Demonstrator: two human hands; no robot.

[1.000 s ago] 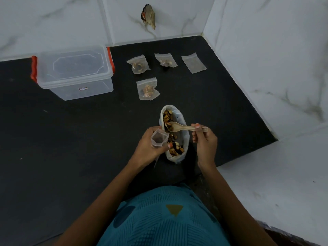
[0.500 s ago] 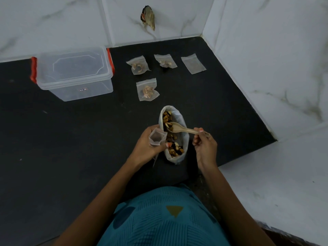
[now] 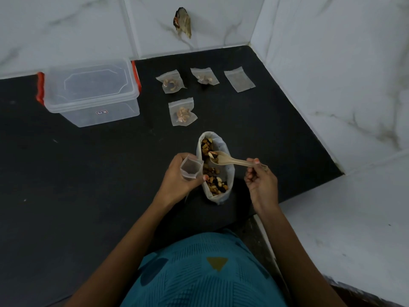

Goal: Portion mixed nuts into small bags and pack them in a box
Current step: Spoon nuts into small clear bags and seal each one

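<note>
Scooping step, centre of frame.

Item: wooden spoon [image 3: 230, 160]. The right hand [image 3: 261, 182] pinches the handle end between thumb and fingertips, with the other fingers loosely curled. The spoon bowl carries a few nuts and sits over the open mouth of the large nut bag [image 3: 218, 173].

Item: small clear bag [image 3: 191, 168]. The left hand [image 3: 174, 178] holds it upright with fingers wrapped round it. Its mouth is spread open just left of the large bag's rim, and nothing shows inside.

Handling note: keep the spoon level on the short trip left. Bring its tip over the small mouth before tipping, and keep that mouth squeezed wide. The opening looks scarcely broader than the spoon bowl, so a stray nut seems likely. Tipping above the large bag would catch spills.

Item: mixed nuts. Brown, dark and pale pieces.

Item: near filled bag [image 3: 182, 111], above centre. Left filled bag [image 3: 171, 82] and middle filled bag [image 3: 204, 76] lie beyond it, with a flat empty bag [image 3: 239, 79] at their right.

Item: clear box [image 3: 90, 91] with red clips, upper left. Lid on, no bags seen through its walls.
</note>
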